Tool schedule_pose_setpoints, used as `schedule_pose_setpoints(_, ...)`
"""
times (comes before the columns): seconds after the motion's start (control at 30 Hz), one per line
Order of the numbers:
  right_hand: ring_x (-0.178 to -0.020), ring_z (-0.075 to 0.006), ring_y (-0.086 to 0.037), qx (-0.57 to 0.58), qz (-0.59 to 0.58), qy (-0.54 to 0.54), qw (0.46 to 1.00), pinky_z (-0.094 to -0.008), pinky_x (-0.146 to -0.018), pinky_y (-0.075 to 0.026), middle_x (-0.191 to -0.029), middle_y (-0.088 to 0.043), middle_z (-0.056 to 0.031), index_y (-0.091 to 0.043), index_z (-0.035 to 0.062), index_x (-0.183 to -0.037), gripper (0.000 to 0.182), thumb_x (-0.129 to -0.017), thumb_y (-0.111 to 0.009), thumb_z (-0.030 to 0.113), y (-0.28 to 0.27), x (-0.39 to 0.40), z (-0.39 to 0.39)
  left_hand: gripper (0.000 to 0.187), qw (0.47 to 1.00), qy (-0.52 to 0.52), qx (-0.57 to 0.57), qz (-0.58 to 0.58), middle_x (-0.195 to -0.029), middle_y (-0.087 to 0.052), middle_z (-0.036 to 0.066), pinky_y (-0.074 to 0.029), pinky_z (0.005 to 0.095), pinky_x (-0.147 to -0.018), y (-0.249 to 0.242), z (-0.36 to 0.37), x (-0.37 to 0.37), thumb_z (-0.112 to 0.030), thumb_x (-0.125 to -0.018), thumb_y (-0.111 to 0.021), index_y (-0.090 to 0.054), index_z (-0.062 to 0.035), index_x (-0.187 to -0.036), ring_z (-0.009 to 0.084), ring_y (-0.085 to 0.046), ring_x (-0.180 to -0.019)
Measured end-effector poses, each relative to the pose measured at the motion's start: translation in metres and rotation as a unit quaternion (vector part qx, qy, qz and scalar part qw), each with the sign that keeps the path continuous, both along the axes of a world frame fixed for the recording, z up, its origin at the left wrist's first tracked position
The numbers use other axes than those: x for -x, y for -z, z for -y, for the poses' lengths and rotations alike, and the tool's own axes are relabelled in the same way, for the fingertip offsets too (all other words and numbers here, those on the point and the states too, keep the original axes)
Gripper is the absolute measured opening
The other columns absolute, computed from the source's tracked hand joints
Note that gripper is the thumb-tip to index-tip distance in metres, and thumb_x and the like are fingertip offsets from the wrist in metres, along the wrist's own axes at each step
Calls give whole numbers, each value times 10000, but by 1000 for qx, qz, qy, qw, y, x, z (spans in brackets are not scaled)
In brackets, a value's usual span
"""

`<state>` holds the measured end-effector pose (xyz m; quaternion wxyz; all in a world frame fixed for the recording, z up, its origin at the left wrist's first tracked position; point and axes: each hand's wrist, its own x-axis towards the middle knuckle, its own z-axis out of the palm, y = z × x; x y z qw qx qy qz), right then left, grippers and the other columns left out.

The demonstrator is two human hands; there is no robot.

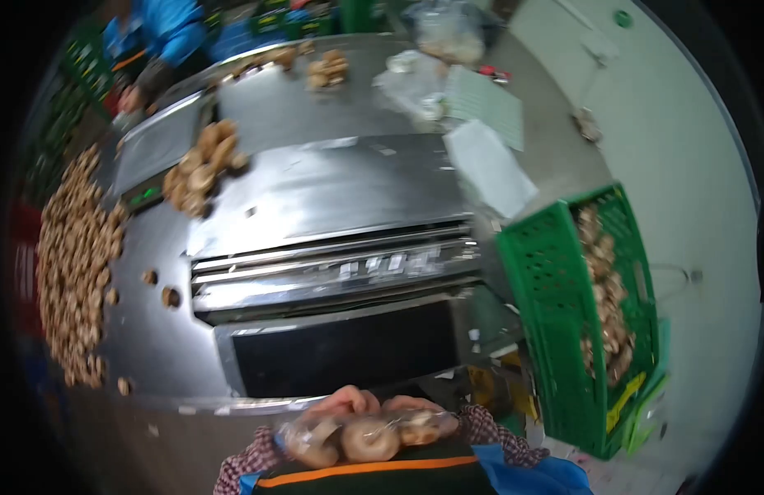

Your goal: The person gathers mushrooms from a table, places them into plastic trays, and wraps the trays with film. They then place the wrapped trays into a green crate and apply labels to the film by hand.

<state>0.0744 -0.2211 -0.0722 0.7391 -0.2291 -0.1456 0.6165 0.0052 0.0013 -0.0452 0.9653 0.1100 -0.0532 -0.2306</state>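
A steel table (155,338) fills most of the view, and set into it is a slotted metal machine (324,194) with a black panel (345,351) on its near side. At the right stands a green crate (555,322), tilted in view, with mushrooms inside; along the left spreads a broad mushroom heap (77,272). Beyond, a scale (163,144) shows lit green digits, with a mushroom cluster (196,177) against its right side. The clear pack (369,439) of mushrooms is at the bottom, between the person's body and the black panel. Its long axis runs left to right, roughly parallel to the panel's near edge. The left hand (342,402) and right hand (415,404) are about equally near, 1 towards each end, their fingers grasping it from its far side; blur hides each fingertip's exact place. Smallest are 2 loose mushrooms (170,296) left of the machine.
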Motion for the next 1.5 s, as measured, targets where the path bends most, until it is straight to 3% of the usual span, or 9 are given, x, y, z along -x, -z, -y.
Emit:
schedule_pose_setpoints(0.27,-996,-165,-523,228,254,483,806,-307,-874,-431,-1044,-528,-63,-477,57,-1134,324,-836,-561,153,-22,-88,91,397,735,36,-551,393,-1259,-415,153,-284,376,-992,-130,35,-146,-194,-850,-564,-460,-23,-1192,276,-381,-1191)
schedule_pose_setpoints(0.37,-961,-216,-566,-364,-2,490,792,-337,-832,-469,-1069,-563,-113,-476,69,-1181,360,-901,-443,293,-167,-133,193,399,508,-142,-776,347,-1163,-505,141,-326,347,-967,-148,-24,-206,-42,-749,-624,-510,-41,-1131,259,-445,-1145)
schedule_pose_setpoints(0.5,-1021,-201,-552,360,162,650,649,-368,-855,-489,-1137,-543,-70,-433,81,-1210,322,-923,-467,225,-163,-135,392,397,2,-278,-952,130,-1227,-462,183,-376,360,-924,-70,-232,-276,-175,-864,-532,-454,-23,-1222,325,-463,-1107)
schedule_pose_setpoints(0.6,-746,-150,-565,568,105,527,623,-299,-605,-487,-921,-585,-33,-532,97,-1077,259,-857,-583,226,-81,-130,406,434,-108,-119,-985,-62,-1309,-411,169,-369,366,-955,-20,-325,-266,-219,-921,-434,-381,-42,-1313,317,-440,-1164)
schedule_pose_setpoints(0.8,-839,-205,-573,708,154,446,525,-334,-703,-480,-915,-581,-114,-414,-31,-1198,558,-816,-623,319,1,-161,372,506,500,-147,-853,-30,-1443,-221,88,-295,306,-1035,-11,-331,-259,-128,-882,-448,-329,-193,-1370,267,-265,-1309)
schedule_pose_setpoints(0.97,-1305,-343,-200,644,632,187,388,-523,-1037,-198,-1412,-180,-226,-220,90,-1384,745,-794,-595,348,-20,-197,277,434,-51,-18,-978,203,-1395,-313,61,-286,400,-997,34,-365,-242,-203,-894,-488,-399,-177,-1318,280,-369,-1203)
schedule_pose_setpoints(1.23,-1183,-359,-378,631,639,28,439,-500,-968,-309,-1258,-422,-210,-392,129,-1277,648,-729,-601,405,4,-256,292,469,196,-164,-906,338,-1149,-526,140,-371,454,-871,-43,-157,-278,-438,-730,-627,-605,-160,-1107,312,-485,-1022)
schedule_pose_setpoints(1.37,-1054,-258,-467,617,614,428,244,-375,-921,-373,-1187,-460,-150,-396,-25,-1228,468,-825,-566,140,-123,-235,241,507,198,-127,-919,318,-1204,-492,125,-299,508,-917,-32,-138,-280,-535,-781,-545,-555,-233,-1187,331,-405,-1133)
schedule_pose_setpoints(1.5,-924,-127,-518,333,575,489,565,-267,-837,-407,-1020,-563,-63,-531,24,-1101,261,-849,-525,90,-175,-202,39,631,210,-88,-934,276,-1228,-476,130,-244,551,-943,-41,-131,-286,-638,-775,-473,-478,-240,-1264,340,-362,-1173)
